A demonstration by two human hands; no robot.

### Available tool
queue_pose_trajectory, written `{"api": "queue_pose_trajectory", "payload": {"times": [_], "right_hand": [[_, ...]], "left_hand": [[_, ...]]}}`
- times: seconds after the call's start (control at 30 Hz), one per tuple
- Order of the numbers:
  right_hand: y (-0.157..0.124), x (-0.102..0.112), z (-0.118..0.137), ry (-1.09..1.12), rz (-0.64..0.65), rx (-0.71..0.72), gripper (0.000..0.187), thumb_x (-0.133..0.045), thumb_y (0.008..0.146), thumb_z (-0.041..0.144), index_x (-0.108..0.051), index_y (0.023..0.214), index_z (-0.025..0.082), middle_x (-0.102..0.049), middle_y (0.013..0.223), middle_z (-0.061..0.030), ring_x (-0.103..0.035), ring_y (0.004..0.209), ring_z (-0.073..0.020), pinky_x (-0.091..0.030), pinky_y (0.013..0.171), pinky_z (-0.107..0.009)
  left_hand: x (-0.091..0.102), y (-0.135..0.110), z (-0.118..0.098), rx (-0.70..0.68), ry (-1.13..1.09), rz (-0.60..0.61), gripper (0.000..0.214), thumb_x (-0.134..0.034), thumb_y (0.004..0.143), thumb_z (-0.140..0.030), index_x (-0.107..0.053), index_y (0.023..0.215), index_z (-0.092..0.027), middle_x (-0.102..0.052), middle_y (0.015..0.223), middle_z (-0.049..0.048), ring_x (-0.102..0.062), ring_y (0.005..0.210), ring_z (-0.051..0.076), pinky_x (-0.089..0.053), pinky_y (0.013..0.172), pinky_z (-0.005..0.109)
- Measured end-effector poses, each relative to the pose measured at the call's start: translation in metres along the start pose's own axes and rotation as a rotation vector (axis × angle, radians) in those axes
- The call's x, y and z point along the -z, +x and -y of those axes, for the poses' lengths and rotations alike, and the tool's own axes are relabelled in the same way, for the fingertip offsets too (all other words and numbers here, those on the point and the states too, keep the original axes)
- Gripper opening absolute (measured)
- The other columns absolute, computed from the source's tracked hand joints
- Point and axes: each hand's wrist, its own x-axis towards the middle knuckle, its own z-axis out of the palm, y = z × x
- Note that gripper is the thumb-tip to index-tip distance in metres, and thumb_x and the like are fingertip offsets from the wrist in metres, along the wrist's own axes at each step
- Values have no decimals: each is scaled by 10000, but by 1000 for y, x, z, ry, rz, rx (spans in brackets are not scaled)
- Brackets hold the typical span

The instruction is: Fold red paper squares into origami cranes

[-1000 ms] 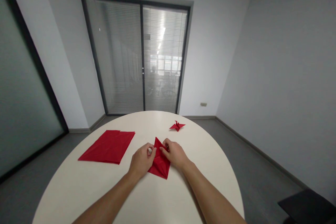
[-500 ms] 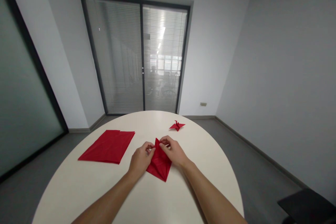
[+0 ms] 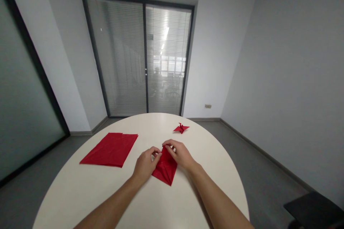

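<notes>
Shows at the near right, past the edge of the pale round table [image 3: 150, 207], part of a flat black object [image 3: 314, 205]. Has the folded red paper [image 3: 165, 170] near the middle of the table, with one corner toward the near side and creases fanning from it. Holds the left hand [image 3: 146, 164] at the paper's left edge, with fingers curled and thumb and forefinger nearly together; cannot tell whether pinching the edge or only touching it. Pinches the paper's far tip with the thumb and forefinger of the right hand [image 3: 182, 155]. Has to the left, well apart from the left hand, a flat layer of red sheets [image 3: 110, 150] with slightly offset edges. Has at the far right of the table, beyond the right hand, a small red paper crane [image 3: 181, 128] with wings spread. Shows farther off the grey floor [image 3: 258, 171], then a pale wall [image 3: 217, 50] with a small wall plate [image 3: 208, 106] low down, and a dark-framed glass partition [image 3: 118, 53] with blinds.
</notes>
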Motion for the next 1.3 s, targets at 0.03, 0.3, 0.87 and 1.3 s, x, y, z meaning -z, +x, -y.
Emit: {"api": "queue_pose_trajectory", "payload": {"times": [0.03,0.3,0.87,1.3], "right_hand": [[0,0,0,-2,-1,-5,199,-494,944,192,-660,1048,224,-719,1008,-30,-653,890,-165,-497,766,-274],[1,-1,2,4,-35,-45,178,-498,937,194,-661,1003,224,-720,963,-17,-650,854,-153,-486,729,-258],[2,-14,-4,156,-131,-174,304,-595,839,203,-617,1142,221,-675,874,-14,-622,798,-155,-478,665,-254],[-7,4,-21,422,219,-391,460,-532,676,58,-641,1110,167,-659,779,-2,-573,620,-114,-473,601,-236]], "left_hand": [[0,0,0,4,-2,2,148,-533,888,-327,-652,915,-243,-718,869,-1,-658,805,182,-467,769,277],[0,0,-1,3,-5,-9,185,-500,906,-342,-646,896,-230,-718,871,17,-657,810,189,-465,774,284],[-6,5,4,63,-211,-36,102,-549,842,-311,-577,818,-215,-661,725,-5,-632,665,168,-460,644,255],[-5,2,12,117,0,4,119,-551,844,-252,-644,913,-225,-690,751,-10,-625,642,156,-407,612,244]]}}
